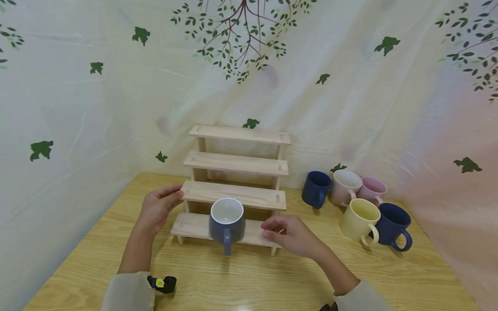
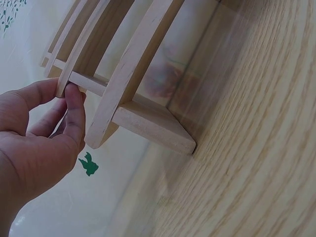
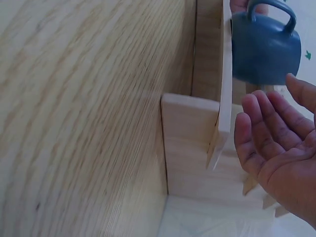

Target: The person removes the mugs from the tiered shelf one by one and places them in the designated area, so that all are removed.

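Note:
A grey-blue mug (image 1: 219, 230) with a white inside stands upright on the lowest step of a tiered wooden rack (image 1: 236, 162), its handle toward me. My left hand (image 1: 158, 209) pinches the left end of the second step from the bottom between thumb and fingers; the left wrist view shows this grip on the board (image 2: 66, 84). Beside the mug, over the right end of the lowest step, my right hand (image 1: 293, 235) is held with loosely bent fingers around nothing. In the right wrist view a gap separates those fingers (image 3: 269, 126) from the mug (image 3: 266, 52).
Right of the rack, on the wooden table (image 1: 236, 283), several mugs stand in a cluster: a dark blue mug (image 1: 311, 187), a pale pink mug (image 1: 340, 190), a pink mug (image 1: 369, 187), a yellow mug (image 1: 355, 218) and another dark blue mug (image 1: 390, 224). A leaf-printed cloth (image 1: 218, 99) hangs behind.

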### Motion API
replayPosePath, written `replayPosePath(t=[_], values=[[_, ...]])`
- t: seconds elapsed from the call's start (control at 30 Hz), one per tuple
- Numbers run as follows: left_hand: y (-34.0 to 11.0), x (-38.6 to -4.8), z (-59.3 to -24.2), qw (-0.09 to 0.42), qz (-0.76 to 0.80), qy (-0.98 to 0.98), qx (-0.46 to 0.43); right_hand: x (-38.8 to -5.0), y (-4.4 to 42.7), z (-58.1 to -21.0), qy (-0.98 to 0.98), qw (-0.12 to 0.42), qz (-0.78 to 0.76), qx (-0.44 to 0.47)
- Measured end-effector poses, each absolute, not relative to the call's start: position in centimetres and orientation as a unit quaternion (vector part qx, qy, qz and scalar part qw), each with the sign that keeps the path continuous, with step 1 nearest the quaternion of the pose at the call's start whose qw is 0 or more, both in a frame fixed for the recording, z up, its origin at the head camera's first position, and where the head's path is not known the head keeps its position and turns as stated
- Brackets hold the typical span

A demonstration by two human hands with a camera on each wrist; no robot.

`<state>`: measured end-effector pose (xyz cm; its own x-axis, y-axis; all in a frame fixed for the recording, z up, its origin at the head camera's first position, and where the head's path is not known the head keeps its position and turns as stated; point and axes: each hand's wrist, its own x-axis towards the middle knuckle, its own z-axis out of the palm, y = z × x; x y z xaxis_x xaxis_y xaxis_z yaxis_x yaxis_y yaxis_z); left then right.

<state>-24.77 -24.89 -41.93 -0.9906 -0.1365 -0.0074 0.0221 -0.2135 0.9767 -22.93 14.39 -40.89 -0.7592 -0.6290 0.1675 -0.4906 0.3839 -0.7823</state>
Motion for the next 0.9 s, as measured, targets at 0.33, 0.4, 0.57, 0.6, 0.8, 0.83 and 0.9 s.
replayPosePath(t=[0.33, 0.4, 0.57, 0.6, 0.8, 0.83, 0.9], values=[[-25.0, -24.7, -41.9, 0.051, -0.781, -0.621, 0.042, -22.4, 11.6, -40.5, 0.804, 0.111, -0.427, -0.398], [-25.0, -24.7, -42.0, 0.050, -0.781, -0.621, 0.042, -22.3, 11.2, -40.4, 0.802, 0.112, -0.423, -0.406], [-25.0, -24.8, -42.0, 0.051, -0.778, -0.625, 0.039, -22.1, 10.1, -40.2, 0.795, 0.122, -0.416, -0.425], [-25.0, -24.8, -42.0, 0.052, -0.778, -0.625, 0.039, -22.1, 9.9, -40.2, 0.793, 0.125, -0.416, -0.428], [-24.9, -24.9, -42.1, 0.055, -0.780, -0.622, 0.040, -21.6, 9.0, -40.4, 0.773, 0.149, -0.444, -0.427], [-24.9, -24.9, -42.1, 0.054, -0.780, -0.623, 0.040, -21.6, 8.9, -40.4, 0.771, 0.155, -0.450, -0.424], [-24.9, -25.0, -42.1, 0.054, -0.779, -0.624, 0.042, -21.4, 8.6, -40.5, 0.766, 0.165, -0.460, -0.418]])
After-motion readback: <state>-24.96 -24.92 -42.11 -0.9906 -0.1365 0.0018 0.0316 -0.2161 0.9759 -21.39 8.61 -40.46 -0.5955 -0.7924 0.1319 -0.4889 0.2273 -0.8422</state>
